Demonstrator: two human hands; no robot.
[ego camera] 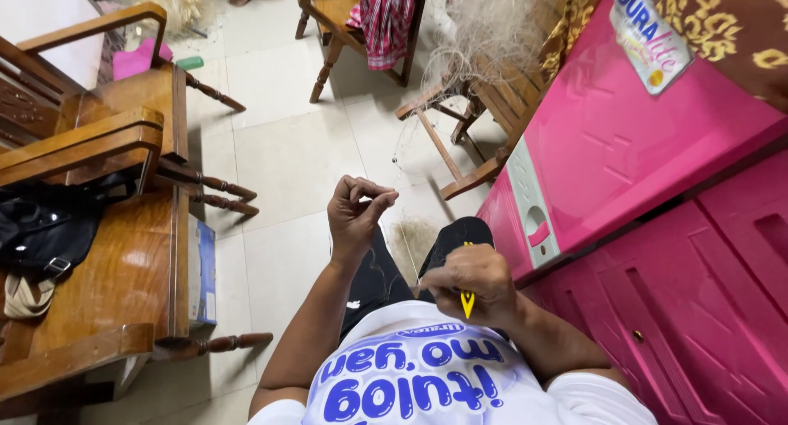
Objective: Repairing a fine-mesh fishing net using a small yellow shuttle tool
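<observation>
My left hand point(355, 213) is raised in front of me with thumb and fingertips pinched together, seemingly on a thin strand of net that is too fine to make out. My right hand point(468, 281) rests near my knee, closed around a small yellow pointed tool point(467, 303) whose tip sticks out below the fingers. A pale fishing net point(484, 31) hangs in a bundle over a wooden frame ahead, and a patch of it point(414, 238) lies between my knees. I sit in black trousers and a white printed shirt.
Wooden armchairs point(123, 252) stand on my left, one holding a black bag point(45, 228). A pink plastic cabinet point(657, 252) fills the right side. Another wooden chair point(345, 22) with a striped cloth point(384, 18) stands ahead on the tiled floor point(287, 146).
</observation>
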